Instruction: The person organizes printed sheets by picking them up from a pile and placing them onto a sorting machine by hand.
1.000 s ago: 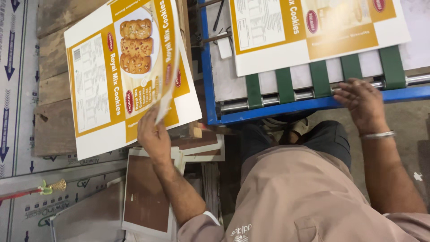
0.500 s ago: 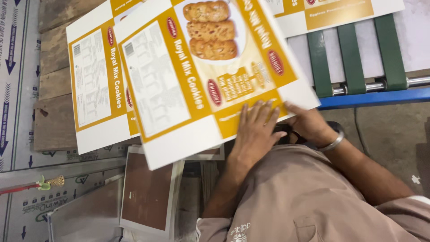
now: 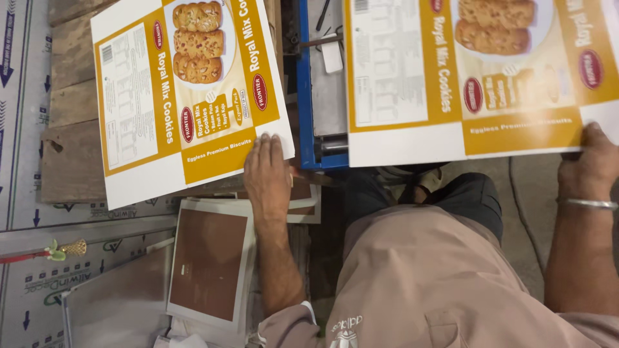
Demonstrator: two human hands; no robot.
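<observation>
The left hand lies flat, fingers open, on the corner of a printed cookie-box sheet at ten o'clock, on the wooden boards. The right hand pinches the edge of another sheet at two o'clock, over the blue machine frame.
</observation>
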